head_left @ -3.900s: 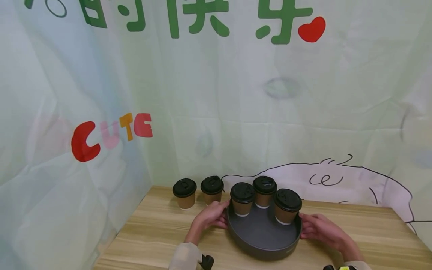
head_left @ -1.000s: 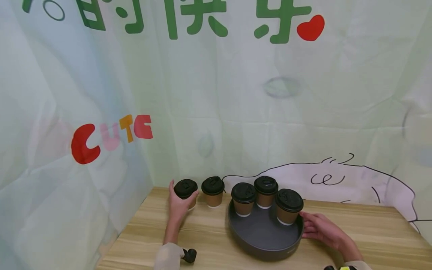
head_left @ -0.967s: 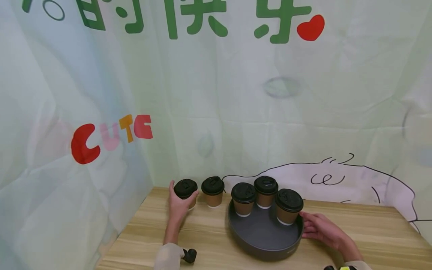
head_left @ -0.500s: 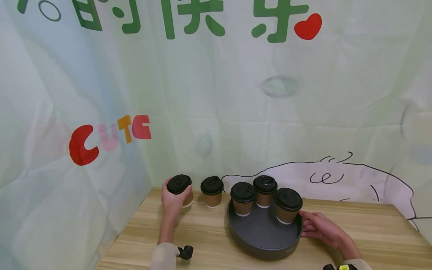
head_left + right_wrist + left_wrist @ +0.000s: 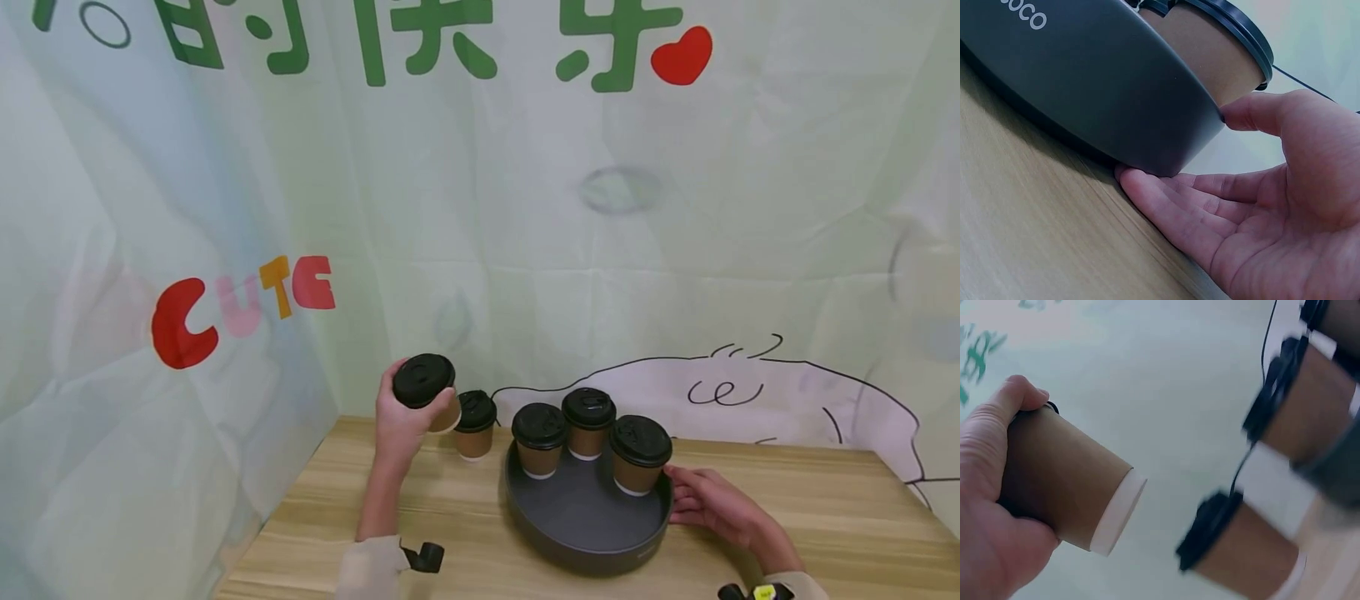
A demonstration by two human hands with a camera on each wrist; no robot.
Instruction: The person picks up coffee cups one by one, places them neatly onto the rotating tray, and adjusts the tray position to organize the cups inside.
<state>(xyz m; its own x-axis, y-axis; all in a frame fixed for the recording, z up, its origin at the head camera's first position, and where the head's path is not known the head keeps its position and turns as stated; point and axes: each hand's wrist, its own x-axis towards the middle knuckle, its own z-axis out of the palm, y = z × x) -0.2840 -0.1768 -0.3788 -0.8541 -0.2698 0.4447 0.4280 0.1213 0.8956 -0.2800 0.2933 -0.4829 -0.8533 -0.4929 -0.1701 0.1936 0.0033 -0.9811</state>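
Ok so your left hand [image 5: 397, 429] has its fingers and thumb curled snugly around a brown takeaway cup [image 5: 1069, 472], and it's up off the wood table [image 5: 450, 533]. That cup's tilted, black lid [image 5: 423, 381] on, white base hanging free in your left wrist view. Call the round dark tray [image 5: 592, 542] your clock, 12 at the far side: the held cup is out past the rim around 10 o'clock. Between it and the tray, also about 10 o'clock, 1 spare cup [image 5: 474, 444] stands upright on the table. Your head cam has them overlapping, but the wrist cam shows a gap between the 2.

Your right hand [image 5: 712, 504] sits at 3 o'clock pinching the tray's side, thumb at the rim and fingertips down at the bottom edge.

Inside the tray you've got 3 more with black lids, all upright: left cup [image 5: 538, 458] at 10, rear cup [image 5: 587, 442] at 12, right cup [image 5: 636, 477] at 2. Behind everything hangs a pale backdrop [image 5: 487, 208], with a red heart [image 5: 682, 56] between 12 and 1 and CUTE lettering [image 5: 183, 325] way out at 10.
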